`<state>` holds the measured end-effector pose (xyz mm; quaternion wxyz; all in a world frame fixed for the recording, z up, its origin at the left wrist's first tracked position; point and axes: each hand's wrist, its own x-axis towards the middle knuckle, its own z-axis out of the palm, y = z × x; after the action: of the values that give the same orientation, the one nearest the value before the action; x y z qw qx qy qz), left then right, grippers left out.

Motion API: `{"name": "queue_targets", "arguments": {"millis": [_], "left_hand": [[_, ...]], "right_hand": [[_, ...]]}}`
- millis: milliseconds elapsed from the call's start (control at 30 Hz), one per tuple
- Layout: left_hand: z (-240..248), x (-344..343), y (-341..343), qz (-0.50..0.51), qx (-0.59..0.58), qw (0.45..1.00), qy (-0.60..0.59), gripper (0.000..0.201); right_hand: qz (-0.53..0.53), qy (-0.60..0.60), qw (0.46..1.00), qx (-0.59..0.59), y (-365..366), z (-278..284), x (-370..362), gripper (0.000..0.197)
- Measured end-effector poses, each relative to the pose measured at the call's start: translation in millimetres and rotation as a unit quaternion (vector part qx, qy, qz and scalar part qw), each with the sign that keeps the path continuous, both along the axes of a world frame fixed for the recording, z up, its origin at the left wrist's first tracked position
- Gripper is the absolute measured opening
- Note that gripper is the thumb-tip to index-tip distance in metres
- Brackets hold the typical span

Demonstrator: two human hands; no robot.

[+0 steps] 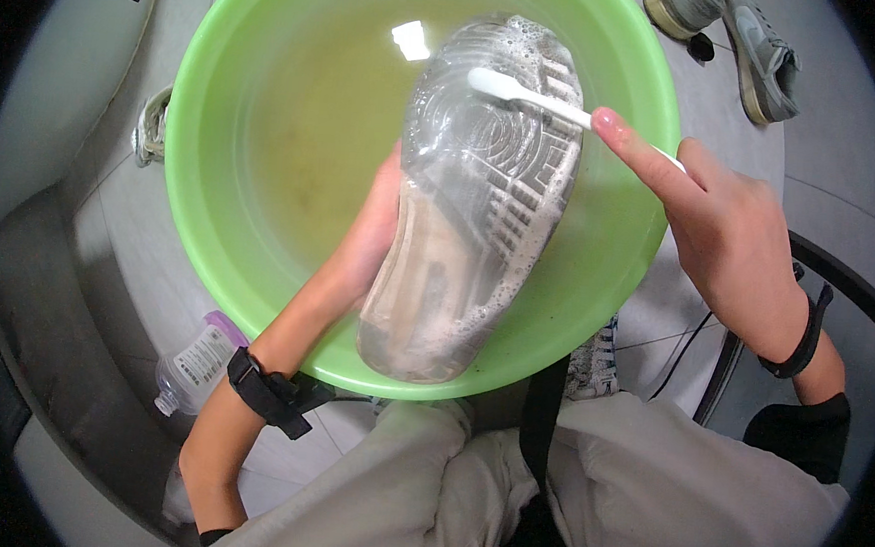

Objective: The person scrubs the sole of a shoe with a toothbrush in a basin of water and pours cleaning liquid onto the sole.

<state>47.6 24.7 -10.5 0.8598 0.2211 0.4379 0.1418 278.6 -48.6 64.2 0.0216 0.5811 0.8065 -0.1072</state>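
Note:
My left hand (367, 239) grips a wet shoe (471, 215) from underneath, sole turned up, over a green plastic basin (201, 209). Soap foam covers the grey tread. My right hand (721, 231) holds a white toothbrush (528, 96), index finger stretched along its handle. The brush head rests on the sole near the toe. Murky yellowish water (306, 135) fills the basin below the shoe.
A clear plastic bottle with a purple cap (197, 359) lies on the tiled floor at the lower left. Another grey shoe (743, 31) sits at the top right. A floor drain (151, 126) shows left of the basin. My knees in beige trousers (584, 493) are at the bottom.

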Motion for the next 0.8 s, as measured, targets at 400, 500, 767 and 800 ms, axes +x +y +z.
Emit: {"name": "queue_targets", "arguments": {"millis": [400, 500, 767, 800], "left_hand": [[4, 1, 2, 0.008, 0.016, 1.000, 0.012, 0.052], [-1, 2, 0, 0.013, 0.015, 1.000, 0.002, 0.050], [3, 2, 1, -0.005, 0.034, 0.999, 0.028, 0.052], [2, 1, 2, -0.025, 0.066, 0.997, 0.044, 0.056]], "right_hand": [[0.045, 0.135, 0.987, -0.070, -13, 0, -13, 0.062], [-0.057, 0.010, 0.998, -0.019, 11, -10, 8, 0.059], [0.104, 0.183, 0.969, -0.131, -31, 0, -29, 0.060], [0.139, 0.165, 0.967, -0.138, -33, 3, -33, 0.063]]}}
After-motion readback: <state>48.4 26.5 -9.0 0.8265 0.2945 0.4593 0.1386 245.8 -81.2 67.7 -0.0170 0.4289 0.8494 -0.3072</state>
